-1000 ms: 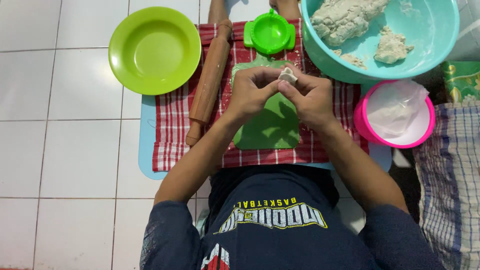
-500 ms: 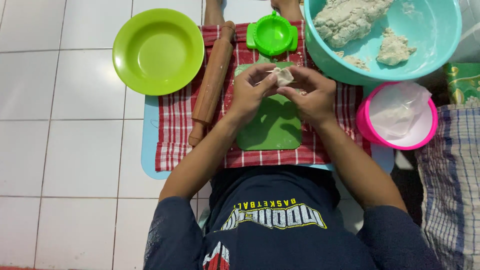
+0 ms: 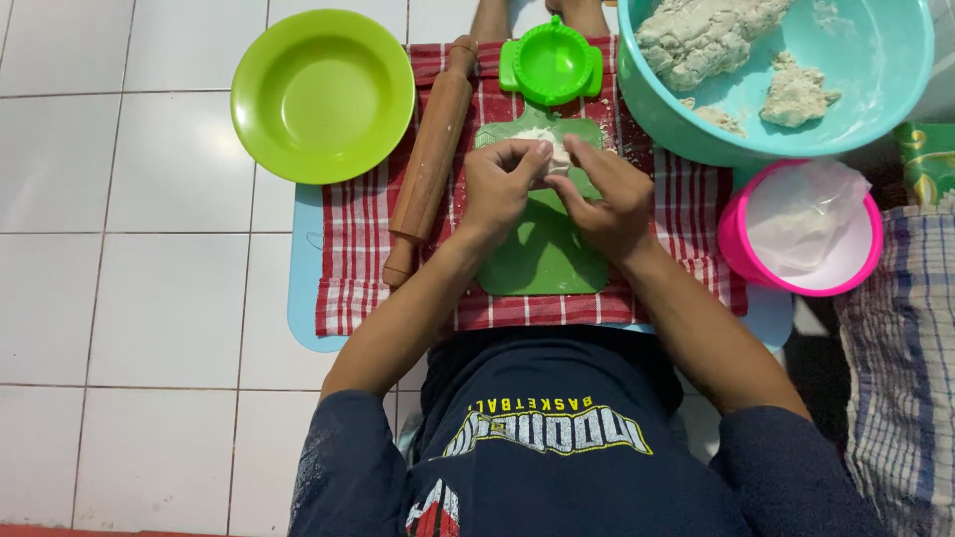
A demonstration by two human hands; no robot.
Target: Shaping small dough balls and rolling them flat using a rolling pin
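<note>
Pinching a small lump of dough (image 3: 553,154) between the fingertips of left hand (image 3: 500,189) and right hand (image 3: 607,199), over the far end of the green board (image 3: 545,261); soft, light, likely sticky, best held gently by its edges.

one green plate (image 3: 322,95), one rolling pin (image 3: 431,157), one green dumpling press (image 3: 550,62), one green board (image 3: 545,249), one teal basin (image 3: 875,94), one pink bowl (image 3: 734,239), two hands.

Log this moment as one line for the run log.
left hand: pinching dough piece | right hand: pinching same piece | under: green cutting board | left of it: rolling pin | beyond: green dumpling mould
</note>
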